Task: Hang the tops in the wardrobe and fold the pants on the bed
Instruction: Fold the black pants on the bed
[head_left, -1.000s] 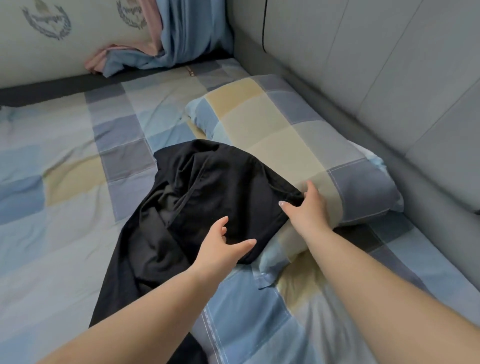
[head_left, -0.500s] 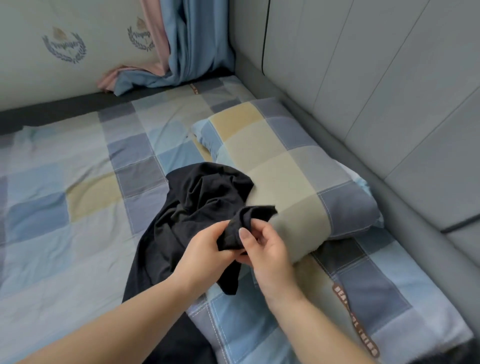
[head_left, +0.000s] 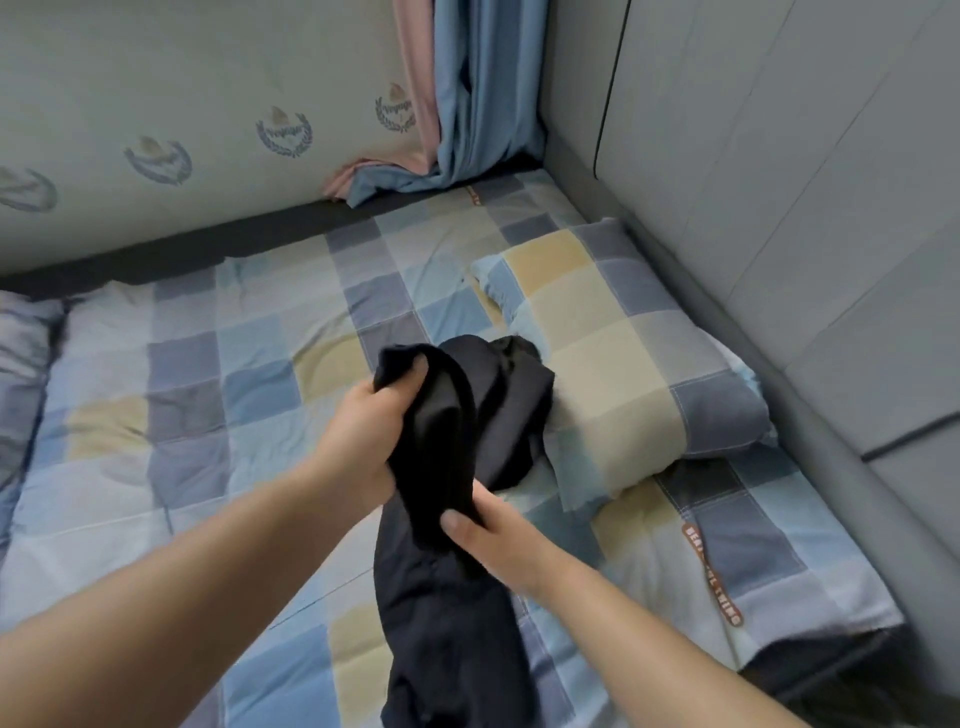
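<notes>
A: Where the checked sheet spreads out, that is one bed (head_left: 171, 384), the biggest thing in view, with a grey padded headboard (head_left: 779, 208) along its right side and a pale wall panel (head_left: 182, 104) with printed crests along the far side.

B: How many pillows?

A: Two that I can count. One checked pillow (head_left: 623, 364) lies against the headboard on the right, and the edge of a second pillow (head_left: 21, 364) shows at the far left (only a slice of it is in frame).

B: Curtains?

A: Two hang in the far corner, one blue curtain (head_left: 483, 104) and one pink curtain (head_left: 415, 78) just beside it, and both pool onto the bed edge.

B: And the clothes?

A: One dark garment (head_left: 447, 467), bunched and lifted off the sheet. Its upper fold touches the near corner of the right pillow, and its lower length hangs down towards the camera between the forearms. Whether it is pants or a top I cannot tell from the crumpled shape.

B: The hands?

A: Two, both grasping it. The left hand (head_left: 363, 431) clenches the upper bunch, fingers curled into the cloth. The right hand (head_left: 488, 535) pinches the fabric lower down, thumb on top.
</notes>
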